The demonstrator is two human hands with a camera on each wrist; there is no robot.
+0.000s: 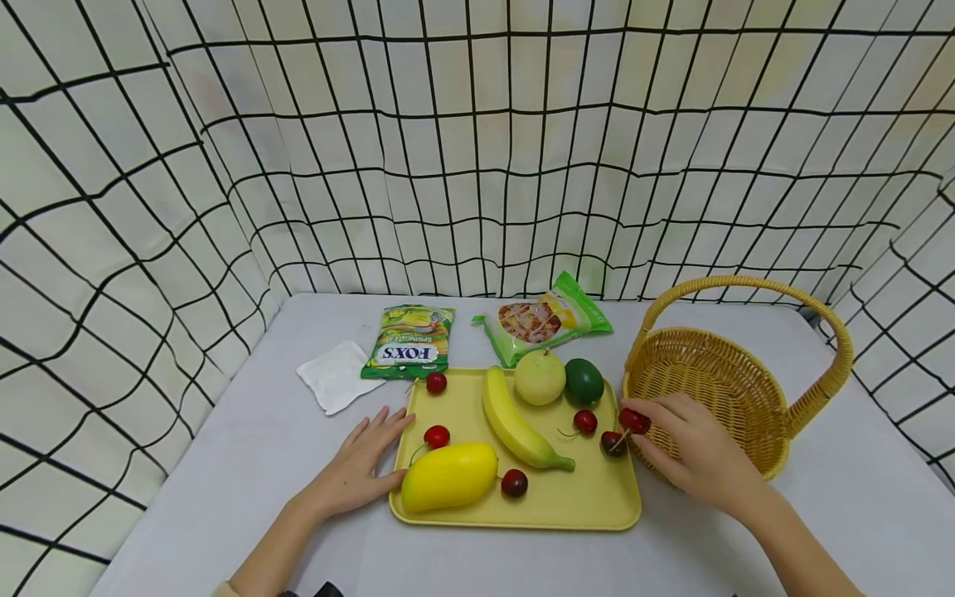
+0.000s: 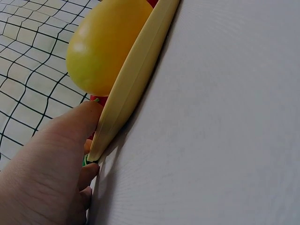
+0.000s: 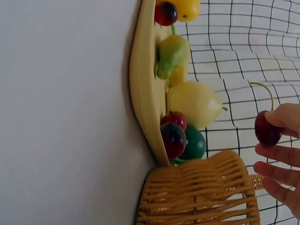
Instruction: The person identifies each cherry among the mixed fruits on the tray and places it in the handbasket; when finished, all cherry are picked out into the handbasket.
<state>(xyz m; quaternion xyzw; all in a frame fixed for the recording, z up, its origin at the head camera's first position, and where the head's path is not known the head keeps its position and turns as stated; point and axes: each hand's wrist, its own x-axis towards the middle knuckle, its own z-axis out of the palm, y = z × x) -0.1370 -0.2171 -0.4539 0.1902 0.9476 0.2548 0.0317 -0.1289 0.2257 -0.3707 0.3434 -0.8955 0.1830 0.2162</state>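
My right hand (image 1: pixel 697 448) pinches a dark red cherry (image 1: pixel 634 420) between thumb and fingertips, its stem showing. In the right wrist view that cherry (image 3: pixel 267 129) is raised above the tray's level, near the wicker basket (image 3: pixel 197 187). At the tray's left edge, my left hand (image 1: pixel 360 466) rests with fingers extended, the thumb touching the rim beside a yellow mango (image 1: pixel 450 477). The yellow tray (image 1: pixel 552 507) also carries a banana (image 1: pixel 515 423), a pale round pear (image 1: pixel 540 378), a dark green fruit (image 1: pixel 584 381) and several cherries, one (image 1: pixel 613 444) just below the held one.
The wicker basket with a tall handle (image 1: pixel 746 283) stands right of the tray. Behind the tray lie a green Fox's candy bag (image 1: pixel 409 342) and another green snack bag (image 1: pixel 545 322). A white packet (image 1: pixel 339 377) lies at left. Black-grid netting (image 1: pixel 462 149) encloses the table.
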